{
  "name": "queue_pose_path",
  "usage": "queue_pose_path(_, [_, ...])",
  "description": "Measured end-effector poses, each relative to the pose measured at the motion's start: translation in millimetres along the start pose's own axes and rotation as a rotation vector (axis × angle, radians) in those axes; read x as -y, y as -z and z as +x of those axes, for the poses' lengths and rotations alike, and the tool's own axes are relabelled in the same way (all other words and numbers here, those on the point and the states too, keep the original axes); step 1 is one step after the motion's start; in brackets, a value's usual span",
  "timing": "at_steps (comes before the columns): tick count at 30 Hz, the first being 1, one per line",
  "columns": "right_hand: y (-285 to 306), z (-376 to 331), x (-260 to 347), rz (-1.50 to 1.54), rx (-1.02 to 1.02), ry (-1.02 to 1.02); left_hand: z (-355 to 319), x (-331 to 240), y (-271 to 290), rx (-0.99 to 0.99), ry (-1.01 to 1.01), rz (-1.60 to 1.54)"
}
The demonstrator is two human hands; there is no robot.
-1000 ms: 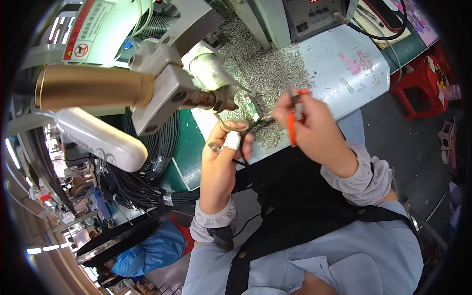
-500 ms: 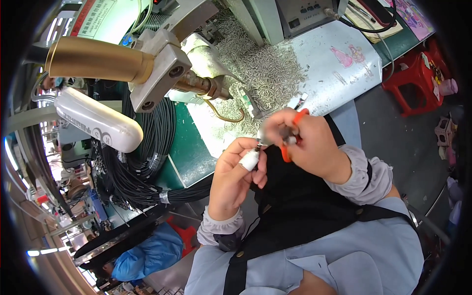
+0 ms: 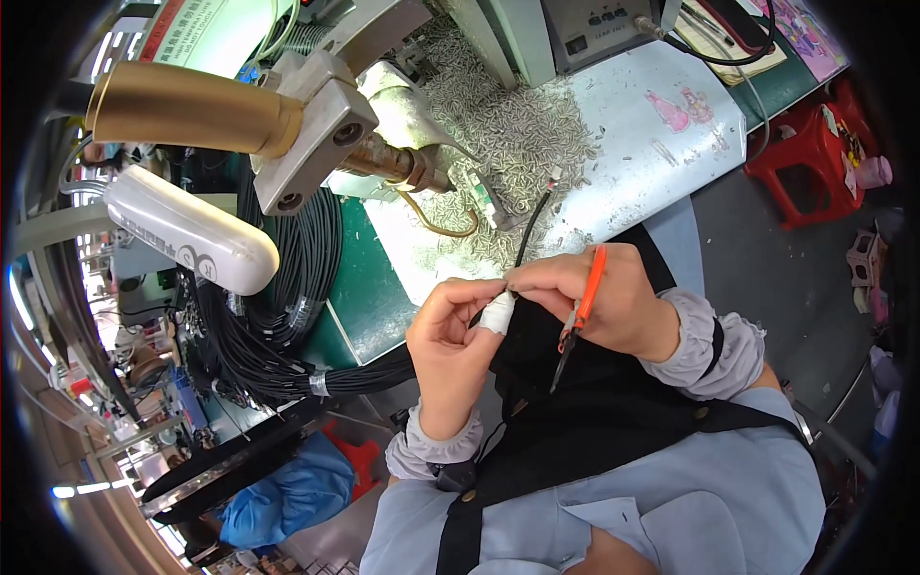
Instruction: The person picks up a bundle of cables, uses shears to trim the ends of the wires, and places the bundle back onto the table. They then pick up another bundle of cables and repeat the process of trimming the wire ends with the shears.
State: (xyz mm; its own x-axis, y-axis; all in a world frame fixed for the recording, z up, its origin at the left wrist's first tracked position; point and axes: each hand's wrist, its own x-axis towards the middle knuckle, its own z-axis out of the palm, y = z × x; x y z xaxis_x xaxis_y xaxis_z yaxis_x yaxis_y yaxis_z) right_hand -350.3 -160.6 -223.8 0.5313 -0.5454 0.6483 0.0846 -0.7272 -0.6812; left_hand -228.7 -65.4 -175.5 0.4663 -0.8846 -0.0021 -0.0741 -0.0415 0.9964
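Note:
A short black cable (image 3: 535, 225) rises from between my fingertips, and a small light connector sits at its far end over the metal pieces. My left hand (image 3: 450, 331) is closed in a pinch on the cable's near end; white tape (image 3: 497, 313) wraps its thumb. My right hand (image 3: 613, 297) meets it there, thumb and forefinger pinching the same spot. Orange-handled pliers (image 3: 593, 287) are tucked in the right hand's grip, their dark narrow jaws pointing down toward my black apron. The fingertips hide the pinched cable end.
Small metal pieces (image 3: 513, 134) cover much of the white work surface (image 3: 652, 163). Above them reaches a machine arm with a brass-coloured cylinder (image 3: 192, 110) and a nozzle (image 3: 426, 174). Bundled black cables (image 3: 278, 369) lie at left. A red stool (image 3: 805, 177) stands at right.
The pliers have swung from the fingertips down into the right palm. Right thumb and forefinger now pinch beside the left fingertips, and the cable stands up toward the metal pieces.

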Motion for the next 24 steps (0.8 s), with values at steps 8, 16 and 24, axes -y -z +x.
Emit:
queue_pose_path(8, [6, 4, 6, -0.002, 0.018, 0.018, 4, 11, 25, 0.217, 0.500, -0.655])
queue_pose_path(16, [-3, -4, 19, -0.055, -0.007, -0.093, -5, 10, 4, 0.108, 0.227, -0.400])
queue_pose_path(24, [0, 3, 10, 0.051, -0.024, -0.010, -4, 13, 19, 0.232, 0.587, -0.737])
